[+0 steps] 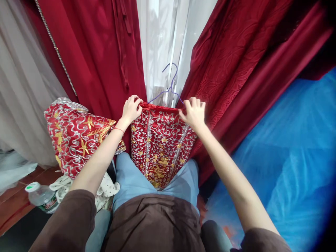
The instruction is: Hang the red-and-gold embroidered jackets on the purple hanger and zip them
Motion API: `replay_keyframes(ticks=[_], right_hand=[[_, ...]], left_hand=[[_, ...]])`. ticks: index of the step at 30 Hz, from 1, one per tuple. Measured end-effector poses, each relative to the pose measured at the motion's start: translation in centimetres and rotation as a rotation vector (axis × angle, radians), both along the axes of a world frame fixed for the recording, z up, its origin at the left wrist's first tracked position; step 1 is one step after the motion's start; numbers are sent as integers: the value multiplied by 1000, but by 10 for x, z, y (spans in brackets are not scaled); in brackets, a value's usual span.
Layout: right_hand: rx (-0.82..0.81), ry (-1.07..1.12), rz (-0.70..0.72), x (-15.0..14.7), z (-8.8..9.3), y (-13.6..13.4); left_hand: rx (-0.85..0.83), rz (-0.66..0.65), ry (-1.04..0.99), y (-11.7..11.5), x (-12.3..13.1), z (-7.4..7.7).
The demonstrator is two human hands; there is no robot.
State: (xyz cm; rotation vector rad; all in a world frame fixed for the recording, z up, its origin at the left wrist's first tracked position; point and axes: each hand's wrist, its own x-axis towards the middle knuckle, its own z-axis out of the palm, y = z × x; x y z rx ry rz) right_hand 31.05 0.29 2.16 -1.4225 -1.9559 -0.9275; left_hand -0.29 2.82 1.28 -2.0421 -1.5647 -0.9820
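Between my knees hangs a red skirt point(162, 147), embroidered in silver and gold, with a plain red waistband along its top. My left hand point(132, 109) pinches the waistband at its left end. At the other end, my right hand point(194, 111) has its fingers closed around the waistband. A purple wire hanger point(172, 85) rises behind the waistband, hook upward; its lower part is hidden by the fabric. Beside my left forearm lies another red embroidered garment point(76, 136) with silver and gold patterns.
Dark red garments point(102, 52) hang at the left, with patterned red fabric point(236, 59) at the right. Blue tulle point(283, 150) spreads on the right. A plastic bottle point(43, 197) and a white dotted cloth point(109, 187) sit low at the left.
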Motion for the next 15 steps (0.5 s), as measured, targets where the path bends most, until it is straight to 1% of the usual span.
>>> replay_keyframes(ticks=[3, 4, 6, 8, 11, 13, 15], right_hand=[[-146, -118, 17, 43, 10, 7], [-201, -150, 18, 53, 12, 10], [-283, -182, 44, 67, 14, 16], [-316, -149, 122, 73, 16, 19], [-295, 3, 229, 71, 17, 21], [-253, 103, 232, 68, 14, 21], [-225, 143, 187, 63, 10, 21]], left_hand=[[-135, -34, 69, 14, -14, 5], [-162, -56, 63, 18, -18, 6], [-192, -141, 14, 25, -24, 9], [-204, -201, -60, 29, -29, 15], [-234, -185, -149, 32, -38, 26], [-286, -196, -164, 32, -45, 33], [-344, -202, -171, 31, -50, 36]])
